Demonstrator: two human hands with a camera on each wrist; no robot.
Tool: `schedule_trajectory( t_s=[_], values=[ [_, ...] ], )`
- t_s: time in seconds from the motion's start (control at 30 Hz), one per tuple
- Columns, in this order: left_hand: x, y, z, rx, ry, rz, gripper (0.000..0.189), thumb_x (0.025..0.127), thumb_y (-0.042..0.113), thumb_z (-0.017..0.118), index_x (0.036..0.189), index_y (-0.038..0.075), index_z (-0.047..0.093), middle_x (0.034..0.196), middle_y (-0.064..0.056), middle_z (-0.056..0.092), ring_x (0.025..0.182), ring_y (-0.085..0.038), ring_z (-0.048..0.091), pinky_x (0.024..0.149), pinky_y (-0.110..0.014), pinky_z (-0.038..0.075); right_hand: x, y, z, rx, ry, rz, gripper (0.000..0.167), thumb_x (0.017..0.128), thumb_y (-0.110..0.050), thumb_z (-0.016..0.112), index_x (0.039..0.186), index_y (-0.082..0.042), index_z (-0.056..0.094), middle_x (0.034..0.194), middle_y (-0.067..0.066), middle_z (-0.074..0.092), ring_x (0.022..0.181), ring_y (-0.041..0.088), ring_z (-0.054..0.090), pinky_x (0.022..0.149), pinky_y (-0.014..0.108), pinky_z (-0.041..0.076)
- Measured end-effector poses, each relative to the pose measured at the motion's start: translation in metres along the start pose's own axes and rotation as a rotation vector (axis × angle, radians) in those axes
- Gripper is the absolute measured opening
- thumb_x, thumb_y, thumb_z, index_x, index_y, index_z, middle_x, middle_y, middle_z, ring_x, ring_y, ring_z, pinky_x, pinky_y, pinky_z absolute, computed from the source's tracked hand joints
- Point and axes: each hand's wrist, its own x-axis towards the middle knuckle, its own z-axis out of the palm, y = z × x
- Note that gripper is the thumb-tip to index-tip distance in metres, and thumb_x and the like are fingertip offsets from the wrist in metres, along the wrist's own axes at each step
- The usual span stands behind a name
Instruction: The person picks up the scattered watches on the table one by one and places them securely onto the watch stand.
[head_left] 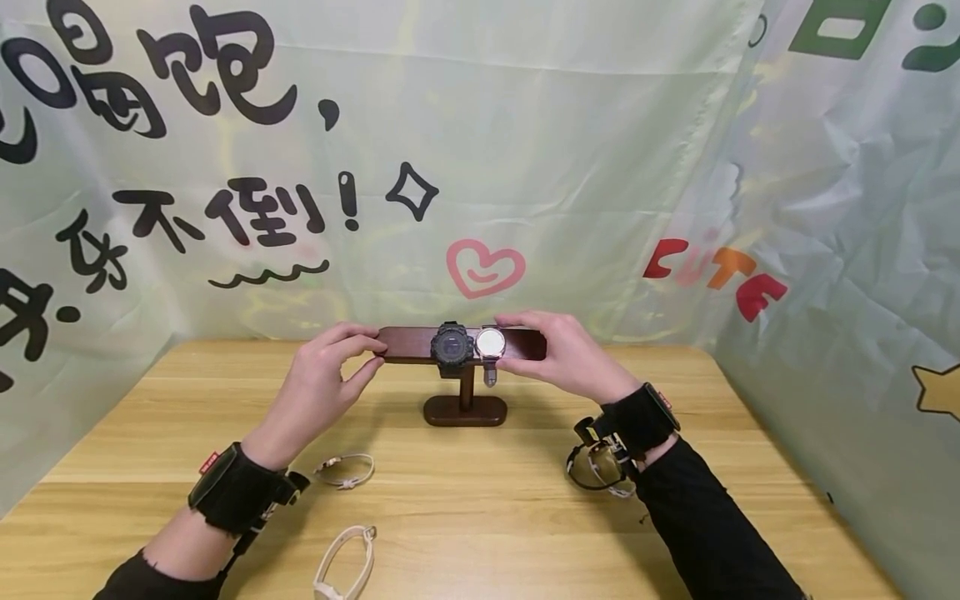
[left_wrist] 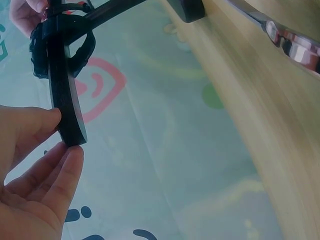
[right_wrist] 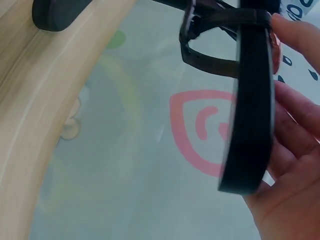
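A dark brown wooden watch stand stands on the table, its bar raised on a post over an oval base. Strapped on the bar are a chunky black digital watch and, to its right, a watch with a white dial and a dark strap whose end hangs below. My left hand pinches the bar's left end between thumb and fingers. My right hand reaches over the bar's right part, thumb and fingertips at the lower and upper edges of the white-dialled watch. In the right wrist view the strap loops behind the bar.
Left of centre on the wooden table lie a slim light-strapped watch and, closer in, a pale pink-white one. Another looped strap lies partly hidden by the right wrist's camera gear. A printed cloth backdrop encloses the table.
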Motion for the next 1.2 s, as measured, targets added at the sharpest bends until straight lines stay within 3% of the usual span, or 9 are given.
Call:
schedule_trajectory(
  t_s=[0.2,0.47,0.77,0.97,1.2],
  values=[
    [0.001,0.000,-0.001,0.002,0.000,0.010,0.018,0.089,-0.001,0.084,0.106,0.004,0.081,0.118,-0.013,0.075,0.104,-0.030,0.075,0.082,-0.046,0.064,-0.007,0.001,-0.005,0.006,0.014,0.031,0.060,0.095,-0.030,0.085,0.148,-0.011,0.064,0.148,0.008,0.068,0.138,0.029,0.063,0.109,0.048,0.056],
    [-0.001,0.002,-0.003,0.008,-0.034,0.004,0.019,0.089,0.000,0.085,0.107,0.004,0.081,0.119,-0.013,0.075,0.107,-0.031,0.074,0.079,-0.046,0.063,-0.022,-0.003,-0.006,-0.013,0.020,0.050,0.060,0.094,-0.031,0.086,0.148,-0.015,0.065,0.146,0.006,0.069,0.126,0.022,0.068,0.097,0.042,0.059],
    [-0.003,0.003,-0.007,0.030,-0.079,0.011,0.019,0.090,0.005,0.085,0.109,0.005,0.080,0.124,-0.016,0.073,0.111,-0.034,0.072,0.086,-0.050,0.064,-0.030,-0.010,-0.007,-0.037,0.014,0.008,0.059,0.096,-0.033,0.084,0.149,-0.015,0.064,0.148,0.005,0.068,0.139,0.025,0.063,0.110,0.049,0.057],
    [-0.006,0.006,-0.012,0.059,-0.101,0.072,0.027,0.087,-0.002,0.086,0.111,0.008,0.080,0.124,-0.014,0.073,0.111,-0.034,0.073,0.086,-0.049,0.065,-0.032,-0.018,-0.009,-0.026,0.003,-0.016,0.059,0.096,-0.033,0.083,0.149,-0.016,0.064,0.148,0.003,0.068,0.142,0.023,0.061,0.113,0.049,0.056],
    [-0.017,0.015,-0.021,0.100,-0.115,0.200,0.035,0.081,-0.005,0.089,0.111,0.009,0.079,0.117,-0.009,0.074,0.100,-0.027,0.075,0.075,-0.041,0.065,-0.037,-0.031,-0.010,-0.047,-0.029,-0.076,0.056,0.098,-0.032,0.082,0.148,-0.015,0.065,0.149,0.002,0.067,0.140,0.022,0.063,0.110,0.045,0.058]
  ],
)
